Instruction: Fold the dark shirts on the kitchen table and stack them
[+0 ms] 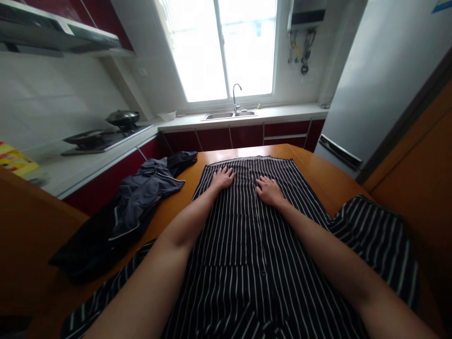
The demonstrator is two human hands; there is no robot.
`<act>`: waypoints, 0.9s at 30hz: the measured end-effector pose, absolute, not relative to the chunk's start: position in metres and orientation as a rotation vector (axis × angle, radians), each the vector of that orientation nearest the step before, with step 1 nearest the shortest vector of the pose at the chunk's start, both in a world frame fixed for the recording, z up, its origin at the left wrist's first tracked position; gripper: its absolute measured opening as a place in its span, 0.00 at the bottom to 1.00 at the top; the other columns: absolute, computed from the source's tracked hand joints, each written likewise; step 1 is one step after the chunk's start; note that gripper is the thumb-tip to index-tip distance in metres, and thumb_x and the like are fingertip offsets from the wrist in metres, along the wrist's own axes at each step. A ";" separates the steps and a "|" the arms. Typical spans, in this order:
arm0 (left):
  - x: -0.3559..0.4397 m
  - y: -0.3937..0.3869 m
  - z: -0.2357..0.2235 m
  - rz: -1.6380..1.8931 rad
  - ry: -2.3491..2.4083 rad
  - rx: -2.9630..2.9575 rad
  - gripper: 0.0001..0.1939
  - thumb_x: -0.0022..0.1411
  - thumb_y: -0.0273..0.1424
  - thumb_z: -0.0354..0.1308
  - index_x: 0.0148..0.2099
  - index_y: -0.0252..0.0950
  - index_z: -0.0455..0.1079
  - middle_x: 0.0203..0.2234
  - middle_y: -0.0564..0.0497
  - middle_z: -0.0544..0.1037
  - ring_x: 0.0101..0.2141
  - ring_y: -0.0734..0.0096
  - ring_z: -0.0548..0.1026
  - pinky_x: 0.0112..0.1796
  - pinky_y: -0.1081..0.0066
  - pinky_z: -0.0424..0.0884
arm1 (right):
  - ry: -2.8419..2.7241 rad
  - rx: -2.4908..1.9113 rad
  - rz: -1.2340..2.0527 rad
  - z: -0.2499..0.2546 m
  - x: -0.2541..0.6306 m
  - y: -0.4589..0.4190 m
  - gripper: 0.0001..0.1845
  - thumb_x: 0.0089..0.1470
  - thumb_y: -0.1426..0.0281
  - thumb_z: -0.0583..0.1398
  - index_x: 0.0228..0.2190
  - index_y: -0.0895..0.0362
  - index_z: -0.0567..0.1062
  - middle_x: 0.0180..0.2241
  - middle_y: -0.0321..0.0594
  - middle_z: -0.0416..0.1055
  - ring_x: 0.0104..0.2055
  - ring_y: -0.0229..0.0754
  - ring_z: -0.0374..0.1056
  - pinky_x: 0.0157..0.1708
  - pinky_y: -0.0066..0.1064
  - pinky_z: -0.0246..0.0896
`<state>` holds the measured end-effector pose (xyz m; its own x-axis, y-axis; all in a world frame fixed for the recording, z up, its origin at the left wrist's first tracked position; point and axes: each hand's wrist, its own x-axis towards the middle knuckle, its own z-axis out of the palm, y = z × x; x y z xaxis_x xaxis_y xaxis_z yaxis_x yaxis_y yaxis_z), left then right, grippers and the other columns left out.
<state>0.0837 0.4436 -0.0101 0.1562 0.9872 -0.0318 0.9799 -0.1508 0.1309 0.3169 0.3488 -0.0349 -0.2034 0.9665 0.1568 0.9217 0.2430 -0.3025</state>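
A black shirt with white stripes (229, 240) lies spread over the wooden table, its buttoned front facing up and its hem toward the far edge. My left hand (223, 178) rests flat on the cloth near the hem, left of the button line, fingers spread. On the other side of the buttons, my right hand (269, 189) also lies flat on the shirt with its fingers apart. Neither hand grips the fabric. One sleeve (374, 235) stretches out to the right, and the other is partly hidden under my left arm. The collar end is bunched at the bottom of the view.
Dark grey and black clothing (141, 193) lies heaped on the left of the wooden table (310, 169). Beyond stand a counter with a sink (221, 115), a stove with a wok (123, 117), and a fridge (374, 75) at the right.
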 end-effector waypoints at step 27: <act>0.118 0.460 -0.029 0.110 1.980 2.339 0.39 0.69 0.54 0.30 0.75 0.42 0.45 0.73 0.51 0.44 0.71 0.50 0.41 0.66 0.42 0.39 | -2.199 -1.739 0.219 -0.031 0.316 0.345 0.28 0.67 0.61 0.48 0.64 0.57 0.65 0.70 0.47 0.53 0.72 0.49 0.46 0.69 0.48 0.35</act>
<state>0.1180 0.4602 -0.0295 0.1646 0.9863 0.0061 0.9809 -0.1644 0.1036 0.3157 0.3455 -0.0313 -0.2016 0.9664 0.1594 0.9159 0.2437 -0.3190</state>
